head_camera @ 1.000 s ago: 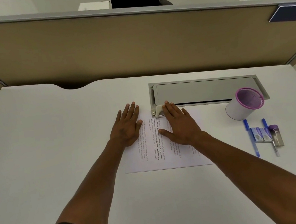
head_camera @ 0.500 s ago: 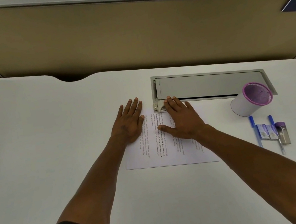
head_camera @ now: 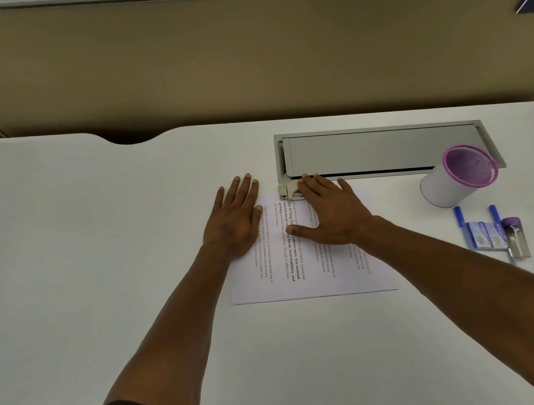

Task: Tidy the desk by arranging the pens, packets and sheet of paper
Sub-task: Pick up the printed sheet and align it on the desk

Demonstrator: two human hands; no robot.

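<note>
The sheet of paper (head_camera: 306,265) lies flat and square at mid-desk, both hands spread on it: left hand (head_camera: 235,222) on its left edge, right hand (head_camera: 333,216) on its upper part, fingers straight, gripping nothing. Paper appears settled. Pens (head_camera: 461,225) and packets (head_camera: 487,235) lie lined up together well to the right, just below the purple-rimmed cup (head_camera: 459,175); whether they belong inside it is unclear. A small pale object (head_camera: 286,192), possibly a stapler, touches the right fingertips at the paper's top edge. The cable tray lid (head_camera: 382,148) sits behind; nothing blocks either hand
</note>
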